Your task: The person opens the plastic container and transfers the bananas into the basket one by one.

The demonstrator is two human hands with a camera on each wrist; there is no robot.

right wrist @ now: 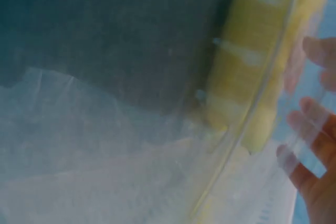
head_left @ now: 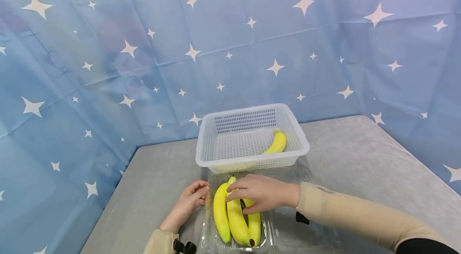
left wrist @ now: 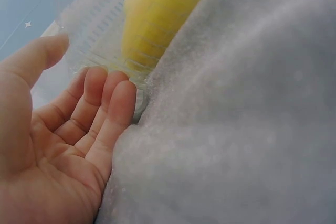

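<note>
Booth-like spot w/ starry curtain [head_left: 230, 38]
</note>
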